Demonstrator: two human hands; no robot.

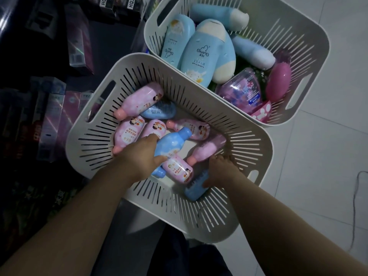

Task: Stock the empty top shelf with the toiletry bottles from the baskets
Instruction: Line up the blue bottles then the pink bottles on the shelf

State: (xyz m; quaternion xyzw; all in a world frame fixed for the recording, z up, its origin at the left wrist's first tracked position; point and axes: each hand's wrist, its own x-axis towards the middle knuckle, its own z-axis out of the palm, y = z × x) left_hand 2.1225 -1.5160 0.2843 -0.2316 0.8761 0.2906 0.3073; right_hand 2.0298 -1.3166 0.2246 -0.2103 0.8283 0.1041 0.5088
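A slatted white basket sits right below me and holds several small pink and blue toiletry bottles. My left hand reaches into it and closes around a small blue bottle that lies across the pile. My right hand is in the basket's near right corner, fingers wrapped on another blue bottle lying against the wall. A pink bottle lies between my hands. The top shelf is out of view.
A second white basket behind the first holds larger light-blue bottles and pink items. Dark shelves with boxed goods run along the left. Pale tiled floor lies on the right, with a thin cable.
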